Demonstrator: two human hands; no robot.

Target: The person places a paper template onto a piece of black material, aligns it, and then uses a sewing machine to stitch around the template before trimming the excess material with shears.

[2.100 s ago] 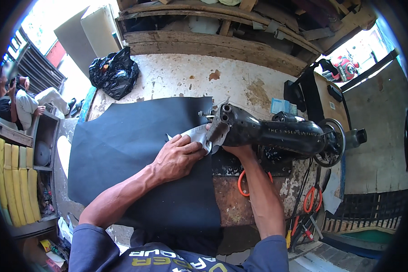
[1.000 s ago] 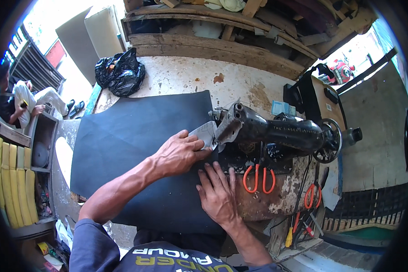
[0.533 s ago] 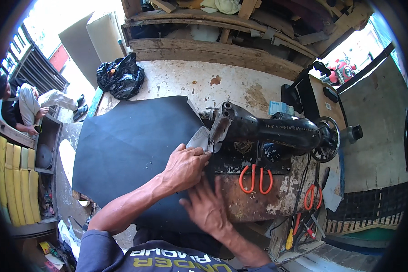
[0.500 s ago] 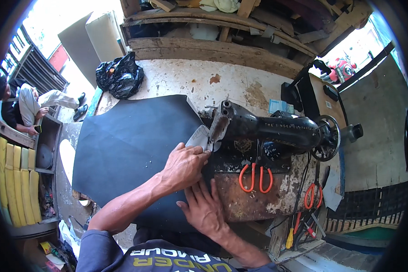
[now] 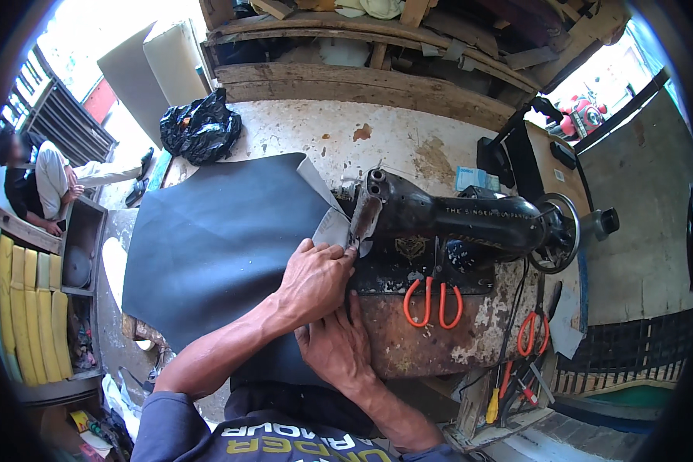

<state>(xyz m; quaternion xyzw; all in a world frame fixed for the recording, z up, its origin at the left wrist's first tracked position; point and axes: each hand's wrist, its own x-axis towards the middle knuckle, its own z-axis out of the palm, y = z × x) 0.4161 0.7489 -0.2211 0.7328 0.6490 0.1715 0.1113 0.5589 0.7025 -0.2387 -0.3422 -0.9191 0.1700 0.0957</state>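
Note:
A large black leatherette sheet with a pale grey underside lies across the left of the bench. Its right edge is turned over near the needle end of a black sewing machine. My left hand is closed on that folded edge, fingers bunched just short of the presser foot. Below it, my right hand lies on the sheet near the bench's front edge, thumb and forefinger spread. Its other fingertips are partly covered by my left hand. The needle itself is hidden by the machine head.
Orange-handled scissors lie at the machine's base. More orange-handled scissors and a yellow-handled screwdriver hang at the bench's right side. A black plastic bag sits at the back left. A seated person is at far left, near yellow foam strips.
The sheet has slid away from me and left beside the machine, showing more of its pale turned edge. My right hand has shifted slightly left; my left hand keeps its hold.

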